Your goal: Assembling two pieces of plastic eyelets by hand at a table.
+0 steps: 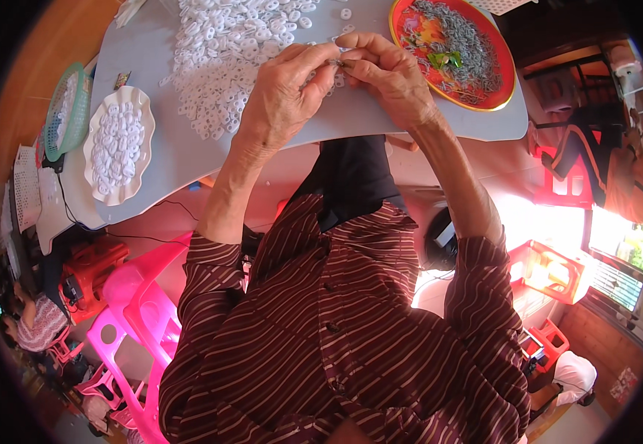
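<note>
Over the near edge of a grey table (pixel 484 127), my left hand (pixel 284 92) and my right hand (pixel 395 78) meet fingertip to fingertip. Both pinch at something small and dark between thumbs and forefingers; its kind is too small to make out. Behind and left of my left hand spreads a large heap of small white plastic pieces with holes (pixel 214 70). Some white bits also lie under my fingers. To the right of my right hand, a round red tray (pixel 503 65) with a yellow rim holds many thin grey metal pieces and a small green thing (pixel 446 59).
At the table's left stands a white wavy-edged dish (pixel 108 195) of white oval pieces. Beside it is a green basket (pixel 77 129). A pink plastic chair (pixel 140 296) stands lower left, red stools (pixel 95 277) behind it. Other people sit at left and right.
</note>
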Demonstrator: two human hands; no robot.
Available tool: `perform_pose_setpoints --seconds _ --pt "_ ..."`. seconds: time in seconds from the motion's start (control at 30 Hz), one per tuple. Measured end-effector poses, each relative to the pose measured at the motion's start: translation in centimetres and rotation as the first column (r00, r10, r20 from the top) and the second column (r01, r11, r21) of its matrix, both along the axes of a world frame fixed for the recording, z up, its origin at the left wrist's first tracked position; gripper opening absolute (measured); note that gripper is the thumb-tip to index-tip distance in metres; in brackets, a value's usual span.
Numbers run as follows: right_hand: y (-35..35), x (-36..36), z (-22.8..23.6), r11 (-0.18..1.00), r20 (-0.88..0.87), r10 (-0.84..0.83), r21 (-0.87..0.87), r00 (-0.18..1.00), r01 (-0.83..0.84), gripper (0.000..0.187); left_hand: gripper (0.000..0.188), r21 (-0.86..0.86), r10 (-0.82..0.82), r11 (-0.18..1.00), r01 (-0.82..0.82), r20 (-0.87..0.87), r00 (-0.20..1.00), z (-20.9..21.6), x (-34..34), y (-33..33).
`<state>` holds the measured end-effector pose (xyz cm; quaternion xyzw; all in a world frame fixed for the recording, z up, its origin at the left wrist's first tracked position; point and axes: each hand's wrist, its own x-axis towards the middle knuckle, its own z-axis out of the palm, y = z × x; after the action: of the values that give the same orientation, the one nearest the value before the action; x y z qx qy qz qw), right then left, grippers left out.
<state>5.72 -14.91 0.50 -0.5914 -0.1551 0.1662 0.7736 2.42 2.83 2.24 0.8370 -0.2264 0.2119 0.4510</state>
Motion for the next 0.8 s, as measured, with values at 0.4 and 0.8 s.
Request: perform_pose_setpoints --seconds 0.4,0.8 --pt "0.3 -0.9 -0.2 0.996 0.056 -0.065 0.063 0.996 0.062 0.027 0.010 -0.143 -0.098 0.987 0.073 -0.178 0.979 -0.4 0.5 -0.3" --pt "0.5 -1.3 0.0 0.984 0.095 -0.174 0.063 0.980 0.169 0.029 0.009 -0.159 -0.034 0.987 -0.013 -0.288 0.957 1.0 -0.1 -1.1"
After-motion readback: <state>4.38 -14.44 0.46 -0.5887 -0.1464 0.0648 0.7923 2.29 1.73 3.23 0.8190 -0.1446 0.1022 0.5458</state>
